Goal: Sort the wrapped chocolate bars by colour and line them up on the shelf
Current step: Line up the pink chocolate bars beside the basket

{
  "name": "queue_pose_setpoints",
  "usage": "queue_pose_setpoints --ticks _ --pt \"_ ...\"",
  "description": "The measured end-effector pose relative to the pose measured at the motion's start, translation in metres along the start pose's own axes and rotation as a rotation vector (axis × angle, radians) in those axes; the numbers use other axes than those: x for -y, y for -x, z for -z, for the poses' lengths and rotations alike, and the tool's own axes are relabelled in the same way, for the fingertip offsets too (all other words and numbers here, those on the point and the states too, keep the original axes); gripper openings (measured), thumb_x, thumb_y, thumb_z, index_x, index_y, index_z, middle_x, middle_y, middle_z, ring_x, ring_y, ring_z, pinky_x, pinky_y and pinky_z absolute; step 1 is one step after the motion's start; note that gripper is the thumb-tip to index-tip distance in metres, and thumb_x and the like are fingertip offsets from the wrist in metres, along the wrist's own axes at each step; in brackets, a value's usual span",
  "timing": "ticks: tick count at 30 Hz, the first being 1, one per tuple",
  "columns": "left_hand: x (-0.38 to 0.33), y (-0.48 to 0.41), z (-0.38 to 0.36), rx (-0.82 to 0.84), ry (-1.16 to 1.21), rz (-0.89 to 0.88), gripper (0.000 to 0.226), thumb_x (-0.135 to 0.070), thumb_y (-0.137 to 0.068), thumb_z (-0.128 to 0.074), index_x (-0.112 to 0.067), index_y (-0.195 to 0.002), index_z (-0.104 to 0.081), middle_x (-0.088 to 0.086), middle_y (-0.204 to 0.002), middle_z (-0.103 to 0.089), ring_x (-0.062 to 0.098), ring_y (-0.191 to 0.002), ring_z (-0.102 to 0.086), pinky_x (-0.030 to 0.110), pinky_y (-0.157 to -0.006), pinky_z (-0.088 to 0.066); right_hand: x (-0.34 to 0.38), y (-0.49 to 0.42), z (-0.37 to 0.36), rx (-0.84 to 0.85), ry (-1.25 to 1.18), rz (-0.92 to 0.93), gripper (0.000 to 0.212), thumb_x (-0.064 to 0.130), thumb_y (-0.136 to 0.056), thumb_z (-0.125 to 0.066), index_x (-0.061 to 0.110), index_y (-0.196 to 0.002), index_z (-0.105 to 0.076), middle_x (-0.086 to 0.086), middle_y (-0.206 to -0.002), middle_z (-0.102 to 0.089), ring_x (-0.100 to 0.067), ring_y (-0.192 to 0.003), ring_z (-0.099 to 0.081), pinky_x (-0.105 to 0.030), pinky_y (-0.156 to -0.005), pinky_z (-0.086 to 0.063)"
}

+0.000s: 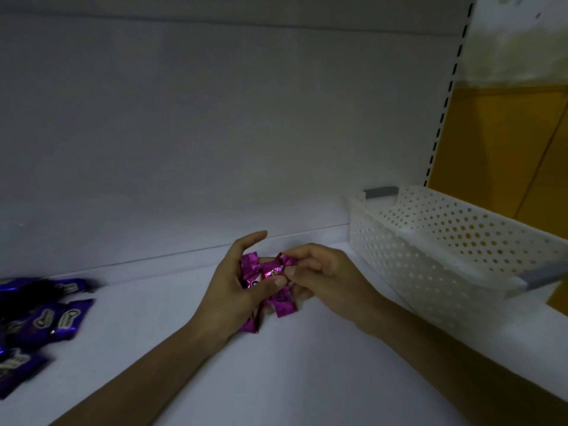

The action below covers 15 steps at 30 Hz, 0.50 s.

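Now I am gripping a bunch of magenta chocolate bars (270,272) with both my left hand (236,284) and right hand (319,272) above the shelf (307,364), purple bars (46,321) lying far left, white basket (445,241) at right.

Single head-worn wide-angle view, facing forward and down, close over the white shelf (307,364), back panel (215,133) filling the upper frame
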<state>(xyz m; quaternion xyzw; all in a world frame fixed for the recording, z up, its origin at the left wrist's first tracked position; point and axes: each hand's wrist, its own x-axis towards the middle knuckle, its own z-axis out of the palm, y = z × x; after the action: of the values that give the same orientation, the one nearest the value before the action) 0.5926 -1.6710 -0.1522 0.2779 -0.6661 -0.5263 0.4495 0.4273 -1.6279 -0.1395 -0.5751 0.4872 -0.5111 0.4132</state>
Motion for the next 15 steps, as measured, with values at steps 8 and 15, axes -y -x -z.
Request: queue_pose_setpoints --ticks 8,15 --pt "0.006 -0.003 -0.001 -0.061 -0.037 0.033 0.048 0.002 -0.083 -0.067 -0.026 -0.120 -0.053 0.003 -0.073 -0.070 0.015 -0.055 -0.064 0.022 -0.051 -0.051 0.000 -0.011 0.018 -0.197 -0.033 0.042 0.010 0.005 -0.088 -0.061 0.014 -0.087 -0.067 0.001 -0.068 -0.072 -0.008 -0.056 -0.065 -0.016 -0.048 -0.047" --pt "0.006 -0.005 -0.003 -0.092 -0.045 0.087 0.022 -0.008 -0.096 -0.052 -0.023 -0.111 -0.059 -0.004 -0.065 -0.065 0.010 -0.052 -0.061 0.021 -0.048 -0.048 0.002 -0.012 0.028 -0.208 0.023 0.008 0.008 0.011 -0.091 -0.059 0.011 -0.087 -0.066 -0.001 -0.070 -0.072 -0.009 -0.052 -0.062 -0.017 -0.046 -0.044"
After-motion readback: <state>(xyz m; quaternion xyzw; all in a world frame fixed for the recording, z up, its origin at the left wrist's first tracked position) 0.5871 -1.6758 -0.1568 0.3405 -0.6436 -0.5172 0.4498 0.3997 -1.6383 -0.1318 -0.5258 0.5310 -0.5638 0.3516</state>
